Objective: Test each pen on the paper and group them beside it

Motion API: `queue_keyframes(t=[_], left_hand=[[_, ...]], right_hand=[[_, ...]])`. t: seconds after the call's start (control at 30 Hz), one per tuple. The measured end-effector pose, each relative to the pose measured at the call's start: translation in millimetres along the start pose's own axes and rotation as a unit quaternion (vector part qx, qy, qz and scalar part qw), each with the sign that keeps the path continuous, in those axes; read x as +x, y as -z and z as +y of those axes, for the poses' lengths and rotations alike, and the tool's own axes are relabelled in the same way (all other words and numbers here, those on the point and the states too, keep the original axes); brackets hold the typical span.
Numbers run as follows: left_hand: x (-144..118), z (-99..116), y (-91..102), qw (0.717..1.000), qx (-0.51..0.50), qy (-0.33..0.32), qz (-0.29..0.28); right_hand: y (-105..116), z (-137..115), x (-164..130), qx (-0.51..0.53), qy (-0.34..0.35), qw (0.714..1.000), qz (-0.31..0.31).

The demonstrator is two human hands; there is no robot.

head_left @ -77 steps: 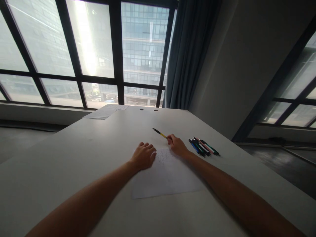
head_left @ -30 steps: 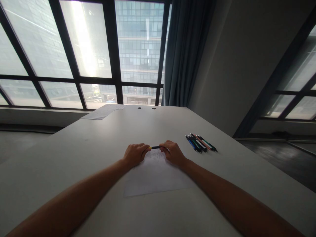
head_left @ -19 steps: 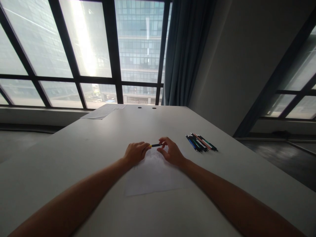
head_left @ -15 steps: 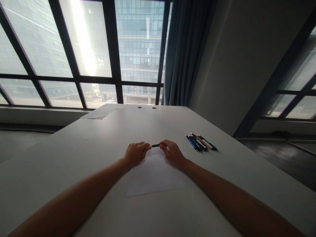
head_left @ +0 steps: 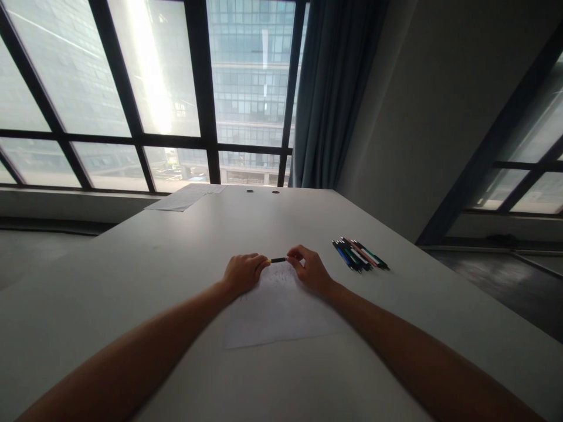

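Note:
A dark pen (head_left: 277, 259) with a yellow part lies level between my two hands, above the far part of a sheet of paper (head_left: 281, 319). My left hand (head_left: 243, 274) is closed around the pen's yellow end. At the other end, the thumb and fingers of my right hand (head_left: 308, 268) pinch the pen's tip; whether a small part sits between them is too small to make out. The paper lies flat on the table under my hands, with faint scribbles near its far side.
Several pens (head_left: 360, 255) lie in a loose bunch on the white table (head_left: 176, 258), right of my right hand. More paper sheets (head_left: 176, 201) rest at the table's far left. Two round dark inserts are set in its far end. Windows and a curtain (head_left: 328, 117) stand beyond.
My right hand has shifted slightly right along the pen, and more of the pen's dark tip end shows. My left hand keeps its hold.

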State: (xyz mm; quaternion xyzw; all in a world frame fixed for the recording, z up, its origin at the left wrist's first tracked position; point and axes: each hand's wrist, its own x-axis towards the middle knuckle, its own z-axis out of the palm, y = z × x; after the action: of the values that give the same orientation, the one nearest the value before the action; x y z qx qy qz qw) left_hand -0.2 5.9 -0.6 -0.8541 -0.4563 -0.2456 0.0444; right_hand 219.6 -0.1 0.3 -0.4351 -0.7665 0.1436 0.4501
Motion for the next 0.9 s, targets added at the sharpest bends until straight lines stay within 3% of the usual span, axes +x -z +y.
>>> queue_keyframes(t=[0.23, 0.43, 0.63, 0.77, 0.9], left_hand=[[0, 1, 1.1, 1.000, -0.008, 0.008, -0.004], [0, 0, -0.7, 1.000, -0.011, 0.022, 0.003], [1, 1, -1.8, 0.998, -0.014, 0.059, -0.015], [2, 4, 0.5, 0.996, -0.014, 0.074, -0.036], [2, 5, 2.1, 0.996, -0.008, 0.072, -0.055]], right_hand=[[-1, 0, 0, 0.021, -0.023, 0.999, -0.012], [6, -1, 2, 0.012, 0.008, 0.999, 0.036], [14, 14, 7, 0.003, -0.019, 0.999, 0.043], [20, 31, 11, -0.080, -0.011, 0.996, 0.049], [25, 41, 12, -0.206, 0.007, 0.978, -0.017]])
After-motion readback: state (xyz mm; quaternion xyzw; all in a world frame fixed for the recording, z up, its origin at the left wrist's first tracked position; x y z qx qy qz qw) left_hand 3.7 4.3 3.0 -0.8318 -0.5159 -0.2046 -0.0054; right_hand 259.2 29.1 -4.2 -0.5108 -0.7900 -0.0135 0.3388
